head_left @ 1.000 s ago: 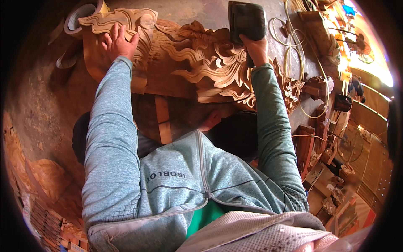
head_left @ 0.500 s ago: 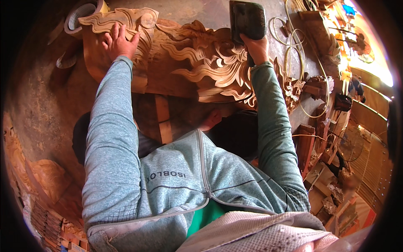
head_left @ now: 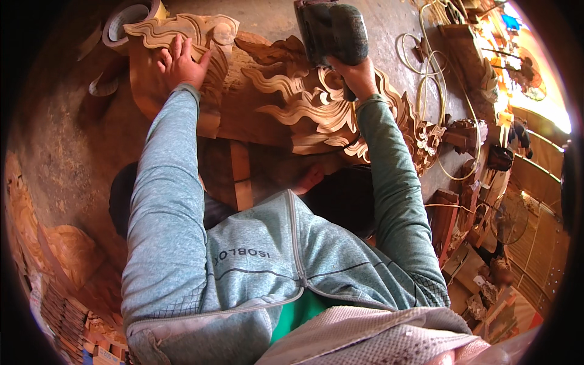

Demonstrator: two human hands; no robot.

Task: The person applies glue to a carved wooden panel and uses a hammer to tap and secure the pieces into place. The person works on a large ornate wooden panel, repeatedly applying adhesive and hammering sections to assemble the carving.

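Clamping right grip (head_left: 356,78) round the dark handheld tool (head_left: 349,35); shifting it leftward, nearer left grip (head_left: 185,68); resting that grip, spread apart, on the carved wood (head_left: 280,112) lying beneath it and extending towards right grip; seemingly bringing a different stretch within reach.

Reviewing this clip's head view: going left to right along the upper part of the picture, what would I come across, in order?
Roll → left hand → black tool → pale cord → small blue item.
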